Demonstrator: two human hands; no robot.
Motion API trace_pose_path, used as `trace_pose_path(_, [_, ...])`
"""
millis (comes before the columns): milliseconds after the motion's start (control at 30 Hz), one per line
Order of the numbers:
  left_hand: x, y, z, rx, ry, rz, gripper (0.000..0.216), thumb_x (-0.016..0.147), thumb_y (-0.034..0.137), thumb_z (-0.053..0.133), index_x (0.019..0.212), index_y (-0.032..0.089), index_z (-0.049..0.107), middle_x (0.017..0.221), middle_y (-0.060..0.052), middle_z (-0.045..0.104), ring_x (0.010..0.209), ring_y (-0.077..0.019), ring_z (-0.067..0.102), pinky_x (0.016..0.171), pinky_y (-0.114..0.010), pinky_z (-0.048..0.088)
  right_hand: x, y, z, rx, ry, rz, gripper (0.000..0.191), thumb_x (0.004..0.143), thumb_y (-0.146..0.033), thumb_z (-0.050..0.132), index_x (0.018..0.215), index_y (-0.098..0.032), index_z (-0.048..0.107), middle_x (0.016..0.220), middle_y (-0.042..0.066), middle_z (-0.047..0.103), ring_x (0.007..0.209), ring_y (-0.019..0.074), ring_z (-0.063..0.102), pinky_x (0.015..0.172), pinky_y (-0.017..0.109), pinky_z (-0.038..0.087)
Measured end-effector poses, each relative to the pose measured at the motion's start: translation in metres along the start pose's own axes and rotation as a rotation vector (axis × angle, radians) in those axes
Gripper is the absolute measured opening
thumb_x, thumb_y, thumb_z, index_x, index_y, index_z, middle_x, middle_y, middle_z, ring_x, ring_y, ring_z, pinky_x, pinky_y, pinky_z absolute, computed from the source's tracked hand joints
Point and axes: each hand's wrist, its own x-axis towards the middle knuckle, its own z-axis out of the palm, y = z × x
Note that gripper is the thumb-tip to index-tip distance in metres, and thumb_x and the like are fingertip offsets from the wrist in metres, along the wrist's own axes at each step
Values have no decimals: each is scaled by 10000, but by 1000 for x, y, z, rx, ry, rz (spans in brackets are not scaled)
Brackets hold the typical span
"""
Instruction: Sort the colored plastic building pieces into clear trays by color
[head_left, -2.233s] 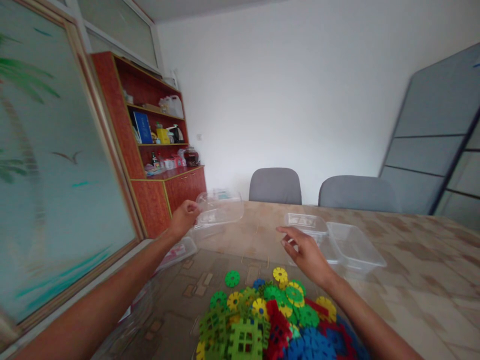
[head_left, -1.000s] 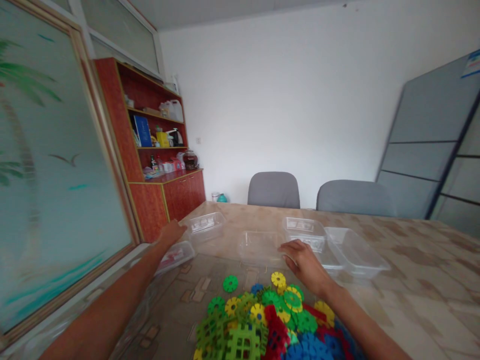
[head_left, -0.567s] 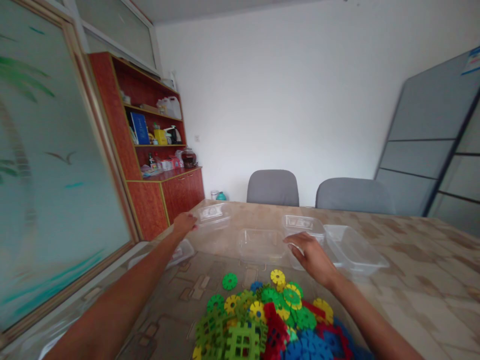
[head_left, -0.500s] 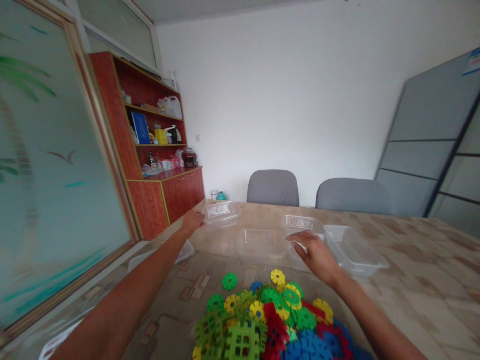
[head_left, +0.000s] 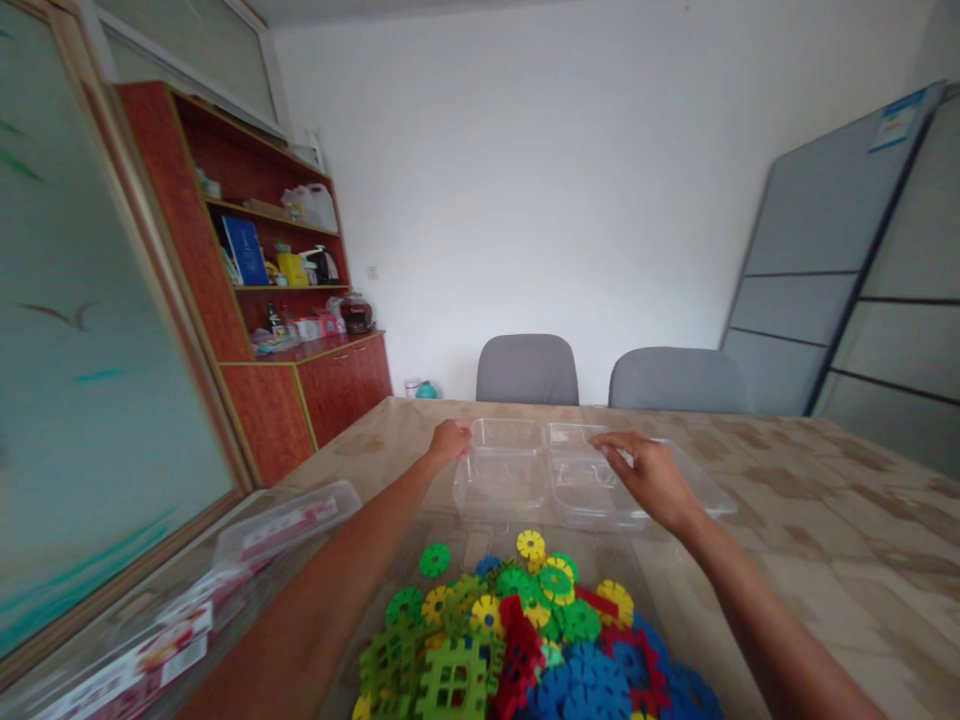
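Observation:
My left hand [head_left: 451,440] is closed on the left edge of a clear plastic container [head_left: 506,432] at the back of the group. Fingers bent, my right hand [head_left: 651,478] pinches the right side of another clear container [head_left: 571,434] just beside it. Two more see-through containers, one at front left [head_left: 502,485] and one at front right [head_left: 592,492], sit nearer to me. A further clear container [head_left: 709,485] is partly covered by my right hand. In front lies a heap of plastic building pieces: green grid plates [head_left: 454,685], yellow discs [head_left: 531,545], blue pieces [head_left: 592,685] and red ones [head_left: 517,640].
Clear lids with printed labels [head_left: 289,522] lie on the patterned table [head_left: 810,540] at left, partly behind my left forearm. Two grey chairs [head_left: 527,368] stand at the far edge. A red-brown cabinet [head_left: 341,385] is at back left.
My left hand has moved right with its container, bringing it against the others in a close group. My right hand has shifted slightly right relative to them. The view has turned right.

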Motion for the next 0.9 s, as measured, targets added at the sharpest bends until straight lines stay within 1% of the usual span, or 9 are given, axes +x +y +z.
trace_pose_path(267, [-12,-2,3,3,-33,99,300,940,300,575,1201,153,556,1182,-90,585,977,-227,616,813,-418,535,-1,-7,5,-12,-92,-9,263,882,-220,477,926,-218,736,950,65,762,859,251,697,805,389,534])
trace_pose_path(367, [-21,1,2,2,9,158,297,940,300,574,1200,156,558,1194,-91,580,993,-231,610,826,-425,529,0,-13,3,1,-139,-22,260,879,-202,479,922,-208,735,941,71,763,856,259,692,802,398,529])
trace_pose_path(467, [-40,3,-6,-12,62,239,300,941,296,573,1208,162,555,1216,-95,569,1015,-236,601,844,-436,521,4,-27,-4,35,-173,-38,261,884,-203,477,947,-203,730,971,71,757,871,258,691,821,405,522])
trace_pose_path(600, [-85,2,-31,-54,48,368,295,926,289,592,1186,150,574,1218,-95,585,1067,-250,588,896,-457,493,1,-68,-12,200,-260,-69,248,919,-269,483,1031,-225,700,1019,45,742,897,219,687,794,351,534])
trace_pose_path(700, [-127,-4,-59,-87,17,435,362,855,317,634,1176,150,604,1202,-80,635,1148,-263,558,963,-380,456,-20,-113,-7,363,-367,-164,277,925,-342,531,1150,-229,647,1103,58,704,1017,215,635,895,366,491])
trace_pose_path(767, [-155,-10,-76,-96,-2,450,414,810,389,642,1154,158,628,1197,-73,651,1152,-283,560,974,-372,447,-43,-142,1,392,-501,-277,442,905,-394,573,1322,-254,525,1298,68,599,1193,229,527,1005,387,419])
trace_pose_path(800, [-169,-13,-83,-96,-12,449,432,785,425,652,1128,163,645,1180,-72,664,1139,-297,570,971,-382,449,-55,-154,6,375,-573,-311,532,889,-419,595,1384,-282,456,1415,68,496,1282,245,444,1060,408,360])
trace_pose_path(867, [-199,-18,-94,-79,-68,439,457,771,478,650,1123,188,659,1178,-64,671,1127,-314,581,969,-401,453,-75,-170,16,343,-667,-378,645,835,-454,660,1411,-301,413,1480,77,412,1327,277,379,1103,452,285])
trace_pose_path(900, [-214,-21,-97,-50,-144,435,464,792,494,627,1160,213,647,1215,-52,654,1147,-311,572,984,-402,443,-82,-174,21,315,-687,-379,639,829,-437,673,1402,-302,424,1477,80,415,1326,284,376,1110,467,265])
